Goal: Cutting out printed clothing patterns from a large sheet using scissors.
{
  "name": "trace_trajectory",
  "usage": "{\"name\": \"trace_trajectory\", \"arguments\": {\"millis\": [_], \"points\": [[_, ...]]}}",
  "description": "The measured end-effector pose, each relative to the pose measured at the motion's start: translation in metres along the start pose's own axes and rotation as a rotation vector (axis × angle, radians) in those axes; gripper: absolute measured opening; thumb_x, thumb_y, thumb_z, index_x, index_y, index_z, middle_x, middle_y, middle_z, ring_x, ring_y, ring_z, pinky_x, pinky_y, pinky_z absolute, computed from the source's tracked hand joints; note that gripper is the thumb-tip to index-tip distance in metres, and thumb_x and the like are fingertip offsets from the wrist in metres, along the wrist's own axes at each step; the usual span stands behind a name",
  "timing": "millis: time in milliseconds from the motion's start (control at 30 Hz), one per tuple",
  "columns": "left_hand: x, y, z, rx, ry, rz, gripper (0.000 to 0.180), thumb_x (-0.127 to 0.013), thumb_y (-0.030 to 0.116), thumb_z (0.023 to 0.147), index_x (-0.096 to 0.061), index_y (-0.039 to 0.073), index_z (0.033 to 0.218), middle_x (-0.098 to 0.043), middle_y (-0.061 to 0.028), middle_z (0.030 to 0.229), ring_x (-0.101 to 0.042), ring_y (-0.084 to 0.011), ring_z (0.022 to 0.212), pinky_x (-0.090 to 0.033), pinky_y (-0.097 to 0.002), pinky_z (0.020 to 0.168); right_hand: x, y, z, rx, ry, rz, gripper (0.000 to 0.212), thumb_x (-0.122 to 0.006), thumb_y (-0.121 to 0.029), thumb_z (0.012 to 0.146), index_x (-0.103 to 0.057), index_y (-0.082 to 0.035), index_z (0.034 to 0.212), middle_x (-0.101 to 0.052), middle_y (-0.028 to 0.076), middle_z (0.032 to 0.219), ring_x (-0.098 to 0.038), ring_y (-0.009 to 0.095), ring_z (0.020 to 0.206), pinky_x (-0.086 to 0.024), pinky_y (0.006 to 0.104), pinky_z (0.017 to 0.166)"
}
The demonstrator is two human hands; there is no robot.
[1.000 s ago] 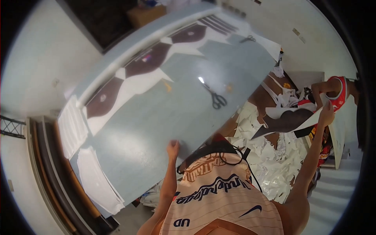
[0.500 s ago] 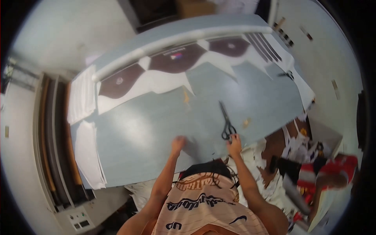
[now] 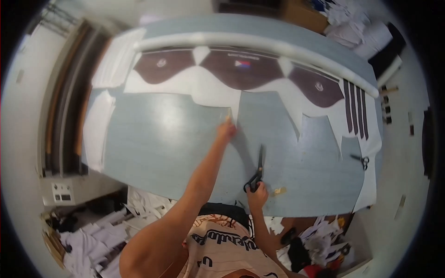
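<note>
The printed sheet (image 3: 215,92) spans the counter (image 3: 153,148), near edge cut ragged, three dark panels (image 3: 238,74) still attached. Nearer me than the sheet, the right hand (image 3: 258,195) has its grip wrapped round black scissors (image 3: 259,169); the left hand (image 3: 226,130) meets the sheet's edge, grip unclear.

Two hands (image 3: 227,129), two pairs of scissors (image 3: 260,170), three dark printed panels (image 3: 241,78), four dark strips (image 3: 354,109), two white sheet stacks (image 3: 98,132), one table (image 3: 157,162).

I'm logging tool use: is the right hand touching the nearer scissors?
Touching: the head view shows the right hand gripping the nearer scissors at the handle end, blades pointing away from the body.
</note>
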State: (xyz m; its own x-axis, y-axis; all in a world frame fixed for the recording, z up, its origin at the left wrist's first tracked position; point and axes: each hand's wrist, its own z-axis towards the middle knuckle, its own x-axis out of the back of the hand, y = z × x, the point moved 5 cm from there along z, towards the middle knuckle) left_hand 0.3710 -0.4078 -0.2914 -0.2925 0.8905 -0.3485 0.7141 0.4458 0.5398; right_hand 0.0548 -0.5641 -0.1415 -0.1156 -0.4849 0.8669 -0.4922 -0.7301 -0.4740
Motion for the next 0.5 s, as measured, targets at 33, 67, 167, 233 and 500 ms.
{"name": "trace_trajectory", "arguments": {"millis": [33, 67, 167, 233, 500], "points": [[-0.007, 0.002, 0.003, -0.029, -0.010, 0.008, 0.047, -0.069, 0.042, 0.094, -0.058, 0.002, 0.116, -0.070, -0.0080, 0.100, -0.070, -0.0231, 0.077, -0.054, -0.0391, 0.070, 0.003, 0.005, 0.006, -0.018, -0.005, 0.015, 0.048, -0.081, -0.026, 0.070, -0.058, -0.005, 0.107, -0.062, 0.014, 0.100, -0.061, 0.035, 0.095, -0.045, 0.0465, 0.084], [-0.013, 0.005, 0.004, -0.058, -0.024, 0.021, 0.047, -0.071, 0.040, 0.092, -0.058, 0.002, 0.117, -0.070, -0.0074, 0.099, -0.070, -0.0240, 0.073, -0.055, -0.0396, 0.069, 0.006, 0.011, 0.013, -0.039, -0.004, 0.032, 0.047, -0.082, -0.023, 0.068, -0.058, -0.005, 0.104, -0.063, 0.015, 0.096, -0.062, 0.037, 0.091, -0.047, 0.0467, 0.079], [-0.019, 0.034, -0.019, -0.441, 0.349, 0.793, 0.049, -0.075, 0.035, 0.088, -0.058, 0.003, 0.122, -0.066, -0.0126, 0.115, -0.068, -0.0299, 0.093, -0.052, -0.0468, 0.082, 0.016, 0.029, 0.035, -0.027, -0.046, -0.004, 0.049, -0.083, -0.019, 0.060, -0.059, -0.002, 0.099, -0.065, 0.016, 0.082, -0.063, 0.039, 0.083, -0.050, 0.0462, 0.073], [-0.035, 0.054, -0.050, -0.821, 0.478, 1.069, 0.053, -0.073, 0.037, 0.089, -0.057, 0.005, 0.128, -0.058, -0.0165, 0.128, -0.059, -0.0337, 0.111, -0.046, -0.0513, 0.092, 0.014, 0.036, 0.051, 0.101, -0.260, 0.125, 0.034, -0.083, -0.018, 0.068, -0.061, -0.002, 0.089, -0.066, 0.013, 0.072, -0.063, 0.032, 0.063, -0.050, 0.0408, 0.059], [-0.069, 0.079, -0.068, -1.110, 0.288, 1.596, 0.069, -0.058, 0.052, 0.093, -0.044, 0.018, 0.151, -0.024, -0.0177, 0.163, -0.021, -0.0404, 0.149, -0.017, -0.0596, 0.117, 0.042, 0.048, 0.255, -0.278, -0.839, 0.621, 0.030, -0.082, -0.024, 0.085, -0.063, -0.006, 0.070, -0.052, -0.002, 0.055, -0.045, 0.008, 0.042, -0.032, 0.0269, 0.040]]}}
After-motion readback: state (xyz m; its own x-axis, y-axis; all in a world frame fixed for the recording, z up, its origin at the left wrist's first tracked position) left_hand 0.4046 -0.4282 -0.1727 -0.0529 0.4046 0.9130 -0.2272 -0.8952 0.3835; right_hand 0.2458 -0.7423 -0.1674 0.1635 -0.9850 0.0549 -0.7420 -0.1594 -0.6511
